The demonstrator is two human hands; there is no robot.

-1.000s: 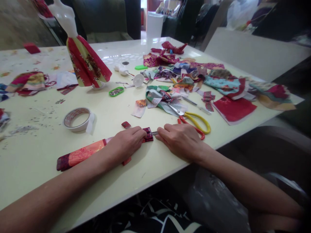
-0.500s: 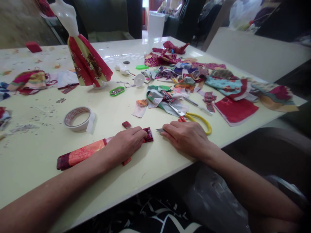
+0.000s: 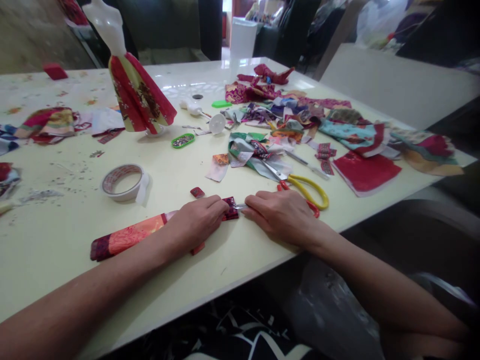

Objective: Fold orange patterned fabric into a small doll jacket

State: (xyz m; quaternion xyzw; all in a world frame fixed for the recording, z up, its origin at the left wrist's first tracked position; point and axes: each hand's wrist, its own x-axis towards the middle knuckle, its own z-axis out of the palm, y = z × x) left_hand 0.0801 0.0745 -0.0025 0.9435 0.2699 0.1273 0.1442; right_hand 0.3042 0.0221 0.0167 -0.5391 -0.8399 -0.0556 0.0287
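Note:
My left hand [image 3: 200, 220] presses down on a folded orange and dark red fabric strip [image 3: 137, 232], its fingers closed near the strip's right end. Small pale dots, like beads, show on that dark end [image 3: 231, 207]. In my right hand [image 3: 279, 215] is a pair of metal tweezers [image 3: 240, 206], pinched between thumb and fingers, with the tips at the dark end of the strip. Most of the tweezers is hidden by the hand. Scissors with yellow and red handles [image 3: 309, 190] lie just behind my right hand. A small dark red fabric scrap [image 3: 197, 192] rests beyond my left hand.
A roll of white tape [image 3: 125, 182] lies at the left. Behind it stand a small dress form [image 3: 140, 95] in a red and yellow skirt and a green tray of beads [image 3: 183, 141]. Fabric scraps [image 3: 277, 107] and a red cloth square [image 3: 365, 172] cover the right side.
The tweezers in my right hand have moved left, from just off the strip to its dark end. My left hand still holds the strip down. The view has shifted slightly.

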